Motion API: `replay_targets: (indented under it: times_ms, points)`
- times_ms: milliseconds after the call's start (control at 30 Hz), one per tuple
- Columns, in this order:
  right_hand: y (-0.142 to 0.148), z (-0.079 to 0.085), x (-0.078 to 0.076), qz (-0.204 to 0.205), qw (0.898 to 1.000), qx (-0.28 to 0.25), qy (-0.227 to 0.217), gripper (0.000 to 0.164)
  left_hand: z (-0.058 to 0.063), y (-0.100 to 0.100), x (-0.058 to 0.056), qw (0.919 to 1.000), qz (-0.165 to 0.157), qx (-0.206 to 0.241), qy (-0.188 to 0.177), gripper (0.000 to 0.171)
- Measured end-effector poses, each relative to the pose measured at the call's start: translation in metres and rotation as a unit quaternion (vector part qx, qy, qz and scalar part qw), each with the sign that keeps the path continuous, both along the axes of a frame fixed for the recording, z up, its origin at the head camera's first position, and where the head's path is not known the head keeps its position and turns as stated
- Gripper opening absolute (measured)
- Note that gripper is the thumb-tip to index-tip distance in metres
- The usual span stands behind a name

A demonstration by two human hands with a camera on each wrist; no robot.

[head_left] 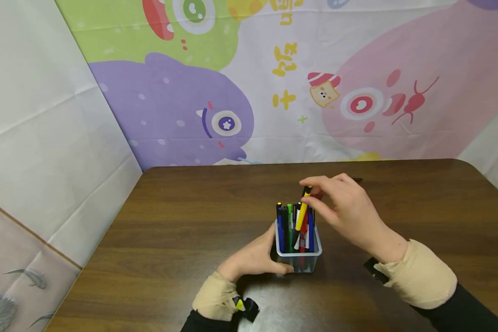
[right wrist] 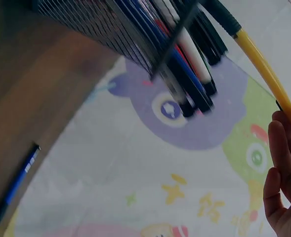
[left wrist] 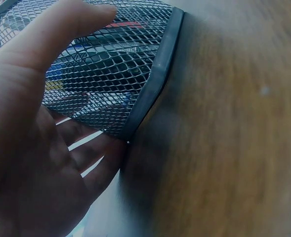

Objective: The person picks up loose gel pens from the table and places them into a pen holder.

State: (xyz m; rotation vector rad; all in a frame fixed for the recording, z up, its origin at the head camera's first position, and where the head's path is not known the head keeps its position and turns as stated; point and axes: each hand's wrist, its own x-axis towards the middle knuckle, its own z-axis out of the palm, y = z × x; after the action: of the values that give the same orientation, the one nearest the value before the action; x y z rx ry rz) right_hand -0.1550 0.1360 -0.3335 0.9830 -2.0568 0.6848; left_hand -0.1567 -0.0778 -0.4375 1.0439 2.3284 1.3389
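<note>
A mesh pen holder (head_left: 308, 264) with a pale rim stands on the table, packed with several upright pens and markers in blue, black, green, red and white. My left hand (head_left: 255, 254) grips its near left side, and the left wrist view shows the thumb laid over the mesh (left wrist: 105, 64) with fingers around the other side. Above the holder, my right hand (head_left: 348, 212) pinches a yellow pen (head_left: 302, 216) with black ends near its top, between thumb and fingertips. The pen leans, its lower end down among the others at the holder's mouth.
A blue pen (right wrist: 18, 182) lies on the brown wooden table (head_left: 170, 221), behind my right hand and mostly hidden in the head view. A cartoon-print cloth (head_left: 290, 138) hangs along the table's far edge, and a white cloth (head_left: 58, 115) covers the left side.
</note>
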Motion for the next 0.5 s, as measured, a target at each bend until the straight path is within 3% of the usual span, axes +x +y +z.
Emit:
replay_targets:
  times_ms: [200, 500]
  points:
    - [-0.01, -0.017, -0.002, 0.017, 0.999, 0.042, -0.016, 0.028, 0.021, 0.0, 0.01, 0.9999, -0.007, -0.001, -0.011, 0.1]
    - [-0.019, -0.037, -0.003, -0.004, 0.994, 0.103, -0.033, 0.024, 0.02, -0.001, 0.009, 0.9997, -0.007, -0.002, -0.023, 0.095]
